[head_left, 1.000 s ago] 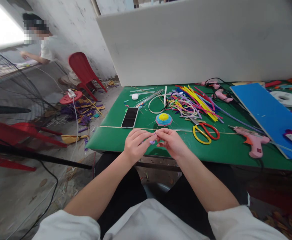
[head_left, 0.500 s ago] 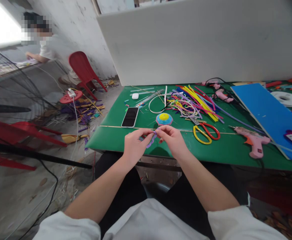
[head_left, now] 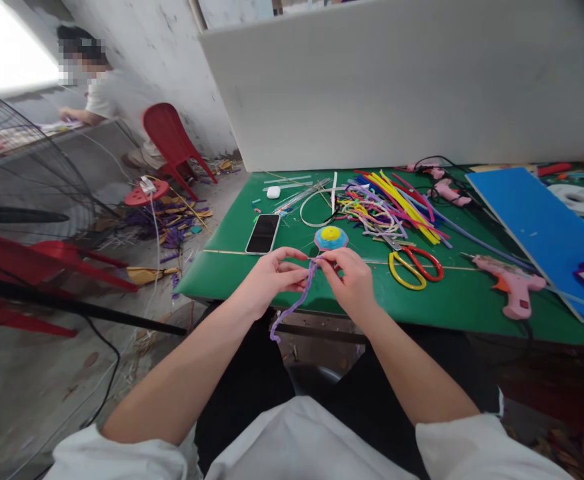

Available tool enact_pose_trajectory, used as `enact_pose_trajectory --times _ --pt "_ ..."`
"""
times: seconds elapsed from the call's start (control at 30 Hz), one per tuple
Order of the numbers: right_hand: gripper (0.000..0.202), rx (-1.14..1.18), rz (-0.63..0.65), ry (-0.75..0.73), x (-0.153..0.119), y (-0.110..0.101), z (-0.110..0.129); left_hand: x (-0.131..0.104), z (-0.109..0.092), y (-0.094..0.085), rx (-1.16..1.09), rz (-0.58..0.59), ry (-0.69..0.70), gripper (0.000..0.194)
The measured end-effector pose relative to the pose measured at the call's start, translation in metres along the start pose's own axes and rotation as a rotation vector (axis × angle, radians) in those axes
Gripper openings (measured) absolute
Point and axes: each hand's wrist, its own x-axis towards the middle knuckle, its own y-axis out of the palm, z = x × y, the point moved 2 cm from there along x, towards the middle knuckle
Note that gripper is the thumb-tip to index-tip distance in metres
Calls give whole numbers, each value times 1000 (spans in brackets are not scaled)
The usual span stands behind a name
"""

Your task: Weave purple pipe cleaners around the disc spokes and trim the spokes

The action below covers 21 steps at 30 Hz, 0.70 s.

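A purple pipe cleaner (head_left: 295,308) hangs in a loose curve below my fingers, its lower end past the table's front edge. My right hand (head_left: 349,277) pinches it near the top between thumb and forefinger. From the other side, my left hand (head_left: 272,277) has its bent fingertips at the same upper part, closed around it; the exact contact is partly hidden. Just beyond my hands lies a small domed piece (head_left: 331,237) with a yellow centre, a blue ring and a pink rim.
The green table (head_left: 212,270) carries a phone (head_left: 263,234), a white case (head_left: 273,193), scissors (head_left: 407,269), a pile of coloured pipe cleaners (head_left: 372,210), a pink glue gun (head_left: 515,287) and a blue board (head_left: 537,233). Another person (head_left: 117,100) sits at the left beyond a red chair (head_left: 167,137).
The purple pipe cleaner, mostly bunched between my fingers before, now dangles long toward my lap. My left fingers have loosened and spread a little. The view has shifted slightly left.
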Motion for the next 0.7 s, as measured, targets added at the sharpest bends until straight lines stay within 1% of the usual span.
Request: enact_pose_trajectory --times 0.07,0.17,0.3,0.37,0.5,0.6,0.7 --pt "12 -18 -43 -56 -1 0 2 -2 5 5 -115 -39 7 31" --pt "11 -39 -82 -182 -3 0 6 -3 11 15 -239 -109 20 27" --pt "16 -71 -99 -315 -4 -1 8 -2 16 23 -379 -151 36 18" --pt "18 -104 -92 -339 -4 -2 8 -2 17 25 -421 -148 61 17" --pt "19 -139 -83 -346 -2 -5 8 -4 17 25 -438 -124 117 15" --pt "17 -107 -77 -380 -1 -6 8 -4 16 25 -425 -97 136 14" --pt "18 -62 -65 -382 -1 -6 8 -3 16 24 -402 -102 128 14"
